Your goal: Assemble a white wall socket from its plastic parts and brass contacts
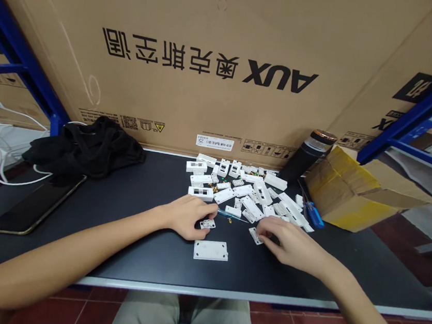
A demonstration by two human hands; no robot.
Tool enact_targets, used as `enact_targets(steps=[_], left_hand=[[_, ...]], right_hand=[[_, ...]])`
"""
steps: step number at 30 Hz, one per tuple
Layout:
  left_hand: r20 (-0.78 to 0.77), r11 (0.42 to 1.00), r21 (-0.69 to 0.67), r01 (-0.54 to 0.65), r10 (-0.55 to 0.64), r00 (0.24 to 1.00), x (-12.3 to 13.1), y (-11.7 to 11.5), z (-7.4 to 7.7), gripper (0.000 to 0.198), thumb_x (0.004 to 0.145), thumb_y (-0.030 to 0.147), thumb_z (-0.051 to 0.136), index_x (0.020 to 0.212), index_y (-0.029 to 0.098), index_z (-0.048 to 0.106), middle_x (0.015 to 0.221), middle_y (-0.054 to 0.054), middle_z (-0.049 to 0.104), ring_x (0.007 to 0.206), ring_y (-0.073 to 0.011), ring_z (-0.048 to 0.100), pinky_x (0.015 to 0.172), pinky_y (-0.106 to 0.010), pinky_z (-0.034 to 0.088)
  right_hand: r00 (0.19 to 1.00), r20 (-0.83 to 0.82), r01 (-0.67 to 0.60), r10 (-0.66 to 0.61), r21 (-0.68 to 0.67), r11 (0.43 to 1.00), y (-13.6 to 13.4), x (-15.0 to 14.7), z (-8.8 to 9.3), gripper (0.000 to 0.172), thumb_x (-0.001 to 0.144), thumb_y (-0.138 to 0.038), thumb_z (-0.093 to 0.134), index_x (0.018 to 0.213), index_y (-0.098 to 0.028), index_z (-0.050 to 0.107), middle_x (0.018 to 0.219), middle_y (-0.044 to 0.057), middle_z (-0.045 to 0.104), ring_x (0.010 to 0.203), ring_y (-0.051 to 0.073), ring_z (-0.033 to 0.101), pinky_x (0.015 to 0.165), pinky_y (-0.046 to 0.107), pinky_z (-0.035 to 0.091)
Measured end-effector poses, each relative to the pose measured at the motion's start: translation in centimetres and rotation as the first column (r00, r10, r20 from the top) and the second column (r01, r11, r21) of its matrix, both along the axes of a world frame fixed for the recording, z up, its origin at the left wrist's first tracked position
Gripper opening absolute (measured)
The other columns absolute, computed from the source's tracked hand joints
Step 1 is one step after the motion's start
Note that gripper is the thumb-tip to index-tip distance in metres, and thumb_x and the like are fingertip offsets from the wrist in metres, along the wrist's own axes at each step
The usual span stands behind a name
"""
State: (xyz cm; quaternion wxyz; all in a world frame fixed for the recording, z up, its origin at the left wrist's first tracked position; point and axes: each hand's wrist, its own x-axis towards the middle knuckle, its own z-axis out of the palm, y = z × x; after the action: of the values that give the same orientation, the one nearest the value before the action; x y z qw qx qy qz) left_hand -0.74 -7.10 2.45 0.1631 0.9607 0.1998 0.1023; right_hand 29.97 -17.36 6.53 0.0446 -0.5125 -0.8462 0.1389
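My left hand is closed around a small white plastic plate, thumb and index finger at its edges, just above the black tabletop. Another small white plastic part sticks out from the pinched fingers of my right hand. Between and nearer to me lies a larger flat white cover plate with holes at its corners. Beyond my hands is a spread of white plastic housings and plates, with small brass-coloured bits among them. A thin blue screwdriver-like tool lies partly hidden behind my left fingers.
At the right stand a black flask and an open cardboard box, with a blue-handled screwdriver beside it. On the left are a phone, a black cloth and white cables. A large carton walls off the back.
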Motion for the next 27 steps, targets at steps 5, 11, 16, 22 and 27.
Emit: enact_targets(steps=[5,11,16,22,27], left_hand=[[-0.040,0.999,-0.041,-0.006,0.004,0.999,-0.6,0.1,1.4,0.028,0.088,0.040,0.062,0.108,0.023,0.053,0.067,0.006,0.054,0.059,-0.0158,0.053,0.057,-0.028,0.034],[0.053,0.998,-0.039,-0.049,0.051,0.997,-0.8,-3.4,3.0,0.050,0.090,0.058,0.068,0.123,0.024,0.054,0.118,-0.006,0.060,0.108,-0.0254,0.058,0.090,-0.037,0.047],[0.046,1.000,0.015,-0.016,0.015,0.999,-0.6,-6.3,1.8,0.031,0.097,0.047,0.064,0.117,0.022,0.060,0.129,-0.010,0.058,0.119,-0.0287,0.052,0.101,-0.042,0.045],[0.026,0.999,-0.029,-0.024,0.025,0.999,-2.4,-5.4,1.5,0.020,0.102,0.037,0.057,0.116,0.023,0.062,0.132,-0.008,0.061,0.129,-0.0271,0.055,0.108,-0.042,0.047],[-0.023,0.999,-0.048,-0.023,0.022,0.999,-3.0,-4.5,1.8,0.027,0.106,0.041,0.052,0.124,0.024,0.059,0.147,-0.008,0.058,0.148,-0.0273,0.045,0.120,-0.045,0.042]], right_hand=[[0.996,-0.055,0.072,-0.073,-0.013,0.997,-0.6,0.0,-0.4,0.011,0.099,-0.024,0.048,0.094,-0.022,0.058,0.093,0.005,0.065,0.082,0.020,0.060,0.074,0.034,0.048],[0.972,-0.185,0.155,-0.145,0.039,0.987,-2.1,0.6,-1.2,0.019,0.100,-0.037,0.055,0.111,-0.022,0.061,0.106,0.008,0.068,0.091,0.021,0.065,0.083,0.037,0.053],[0.971,-0.159,0.200,-0.176,0.151,0.968,-2.9,0.2,-2.9,0.031,0.095,-0.046,0.066,0.113,-0.022,0.065,0.104,0.008,0.070,0.093,0.025,0.067,0.082,0.041,0.054],[0.967,-0.226,0.161,-0.115,0.200,0.967,-3.6,-0.6,-4.1,0.014,0.100,-0.032,0.057,0.107,-0.022,0.065,0.103,0.008,0.068,0.094,0.024,0.065,0.084,0.040,0.054],[0.957,-0.283,0.115,-0.060,0.183,0.976,-3.9,-2.3,-4.1,0.014,0.101,-0.029,0.057,0.110,-0.022,0.065,0.108,0.008,0.066,0.103,0.023,0.064,0.091,0.040,0.054]])
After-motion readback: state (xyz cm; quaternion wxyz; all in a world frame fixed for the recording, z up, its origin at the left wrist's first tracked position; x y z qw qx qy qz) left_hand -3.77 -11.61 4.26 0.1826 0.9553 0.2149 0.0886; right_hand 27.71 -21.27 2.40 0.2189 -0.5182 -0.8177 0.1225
